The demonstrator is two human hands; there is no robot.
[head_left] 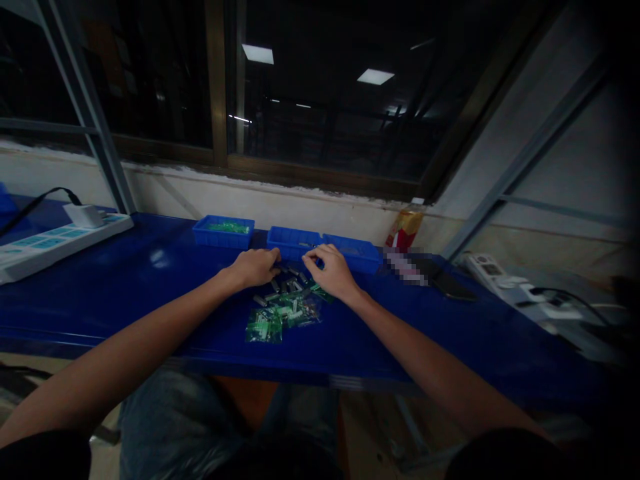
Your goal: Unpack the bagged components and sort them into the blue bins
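My left hand [256,266] rests on the blue bench [150,293], fingers curled over small grey parts [280,283] lying between my hands. My right hand [330,269] sits just right of it, fingers bent and pinched at the pile near the blue trays. What either hand grips is too small and dark to name. A heap of small clear bags with green parts [283,317] lies just in front of both hands.
Three blue trays stand along the back: one with green parts [223,231], two joined ones [350,251] behind my hands. A white power strip [55,243] lies at left, another strip with cables [505,277] at right, plus a dark phone [450,287] and a red-yellow packet [406,230].
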